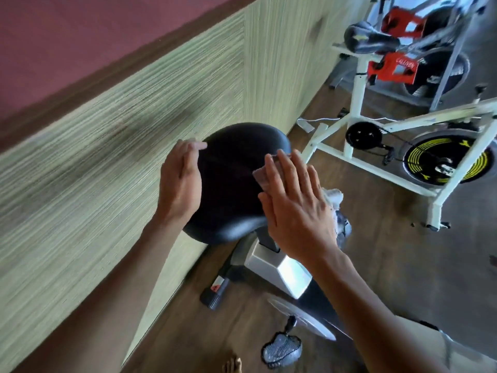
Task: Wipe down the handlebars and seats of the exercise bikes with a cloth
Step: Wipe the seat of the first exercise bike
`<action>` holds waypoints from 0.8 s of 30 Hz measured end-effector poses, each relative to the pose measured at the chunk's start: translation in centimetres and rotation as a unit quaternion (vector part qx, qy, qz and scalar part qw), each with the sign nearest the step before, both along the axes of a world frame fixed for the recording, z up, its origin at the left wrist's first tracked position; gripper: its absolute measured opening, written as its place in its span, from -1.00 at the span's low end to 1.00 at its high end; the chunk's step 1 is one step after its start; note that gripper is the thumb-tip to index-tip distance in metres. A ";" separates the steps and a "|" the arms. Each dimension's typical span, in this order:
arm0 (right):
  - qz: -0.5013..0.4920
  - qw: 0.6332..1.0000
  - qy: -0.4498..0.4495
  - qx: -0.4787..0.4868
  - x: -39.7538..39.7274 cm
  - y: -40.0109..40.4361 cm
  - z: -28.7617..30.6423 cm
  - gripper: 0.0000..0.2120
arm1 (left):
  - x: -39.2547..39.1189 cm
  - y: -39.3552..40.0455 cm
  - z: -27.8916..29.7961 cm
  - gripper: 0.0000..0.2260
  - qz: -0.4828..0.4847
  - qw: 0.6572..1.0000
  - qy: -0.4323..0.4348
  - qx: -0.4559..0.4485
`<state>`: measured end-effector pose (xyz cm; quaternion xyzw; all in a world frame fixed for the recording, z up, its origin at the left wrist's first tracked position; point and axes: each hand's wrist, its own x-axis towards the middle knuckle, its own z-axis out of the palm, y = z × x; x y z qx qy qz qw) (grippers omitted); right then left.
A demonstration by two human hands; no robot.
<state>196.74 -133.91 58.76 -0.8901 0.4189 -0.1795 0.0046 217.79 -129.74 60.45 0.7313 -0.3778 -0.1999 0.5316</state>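
Black padded bike seat (pixel 234 181) sits mid-frame; the left hand (pixel 181 181) rests flat-fingered on its left edge, while the right hand (pixel 295 211) presses a pale cloth (pixel 262 177) with straight fingers against its right side.

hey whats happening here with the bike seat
A person is wiping a wide black seat of an exercise bike. The right hand presses a cloth flat against the seat's right side, fingers straight, while the left hand steadies its left edge. A white-framed bike stands beyond, its own saddle untouched.
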 end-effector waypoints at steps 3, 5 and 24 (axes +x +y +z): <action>0.002 1.000 -0.007 0.002 2.0 -0.3 0.0 -0.45 | 0.8 4.2 -0.7 -0.63 0.076 0.996 0.054 -0.010; 0.012 1.000 -0.013 0.011 4.3 -0.2 0.3 -0.43 | 0.6 6.4 -1.0 -0.62 0.098 0.992 0.077 -0.020; -0.074 0.927 -0.300 0.211 -0.3 -3.6 1.6 -0.63 | -8.7 -1.1 -1.6 -0.39 0.024 0.868 -0.467 0.165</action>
